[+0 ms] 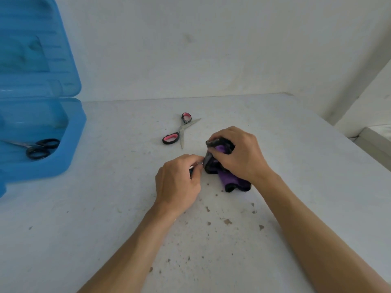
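Both forearms [127, 250] reach in over the table [84, 218]. My left hand [177, 182] pinches a small dark tool [191, 172], its pale tip against the cloth [230, 180]. My right hand [239, 153] grips that purple-and-black cloth, bunched on the table's middle. Pink scissors [179, 132] lie open just beyond it. Black scissors [40, 148] sit in the blue case [69, 132], far left.

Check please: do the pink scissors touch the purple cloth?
Apart. The head view shows bare table between the pink scissors and the purple cloth.
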### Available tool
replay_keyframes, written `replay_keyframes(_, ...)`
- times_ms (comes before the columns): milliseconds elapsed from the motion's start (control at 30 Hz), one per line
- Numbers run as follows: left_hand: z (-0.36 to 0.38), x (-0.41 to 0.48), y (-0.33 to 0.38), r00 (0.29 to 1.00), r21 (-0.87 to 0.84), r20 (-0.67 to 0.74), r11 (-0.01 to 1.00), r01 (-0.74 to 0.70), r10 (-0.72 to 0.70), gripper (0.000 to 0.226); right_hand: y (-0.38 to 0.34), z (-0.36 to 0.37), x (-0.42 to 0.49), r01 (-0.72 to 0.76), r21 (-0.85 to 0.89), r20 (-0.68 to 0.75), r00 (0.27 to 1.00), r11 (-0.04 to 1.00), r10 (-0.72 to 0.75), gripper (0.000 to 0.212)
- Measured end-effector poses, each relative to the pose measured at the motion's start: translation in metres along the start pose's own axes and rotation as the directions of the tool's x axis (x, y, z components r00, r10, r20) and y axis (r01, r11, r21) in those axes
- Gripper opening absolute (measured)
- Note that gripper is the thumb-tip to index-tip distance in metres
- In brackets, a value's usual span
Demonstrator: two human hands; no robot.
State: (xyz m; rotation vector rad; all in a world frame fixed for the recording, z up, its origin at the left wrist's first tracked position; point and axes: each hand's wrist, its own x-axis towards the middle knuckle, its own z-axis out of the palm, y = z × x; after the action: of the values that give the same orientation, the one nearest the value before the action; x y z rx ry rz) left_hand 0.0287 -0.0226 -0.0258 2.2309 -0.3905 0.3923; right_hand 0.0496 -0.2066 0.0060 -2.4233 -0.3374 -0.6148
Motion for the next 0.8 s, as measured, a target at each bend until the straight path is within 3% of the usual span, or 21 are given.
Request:
replay_keyframes(200, -0.001, -0.001, 0.006, 0.998, 0.08, -0.018, 0.995, -0.06, 0.061, 0.018, 0.002, 0.002, 0.002, -0.176, -0.06, -0.108, 0.98, 0.983, 0.169, 0.013)
replay_keyframes(300, -0.002, -0.002, 0.006, 0.996, 0.099, -0.018, 0.991, -0.087, 0.089, 0.018, 0.0, -0.003, -0.004, -0.084, -0.02, -0.089, 0.993, 0.996, 0.082, 0.015)
replay_keyframes(433, 0.0, -0.001, 0.004, 0.993, 0.138, -0.019, 0.984, -0.113, 0.117, 0.015, -0.007, -0.004, -0.013, 0.057, 0.027, 0.076, 0.995, 0.998, -0.059, 0.02)
replay_keyframes(667, -0.001, 0.0, 0.007, 0.984, 0.192, -0.027, 0.967, -0.167, 0.175, 0.013, -0.007, 0.005, -0.002, -0.124, 0.024, -0.131, 0.983, 0.992, 0.126, 0.012)
replay_keyframes(800, -0.001, -0.001, 0.007, 0.979, 0.209, -0.027, 0.958, -0.194, 0.204, 0.014, -0.016, 0.003, -0.008, -0.172, 0.055, -0.066, 0.982, 0.984, 0.175, 0.014)
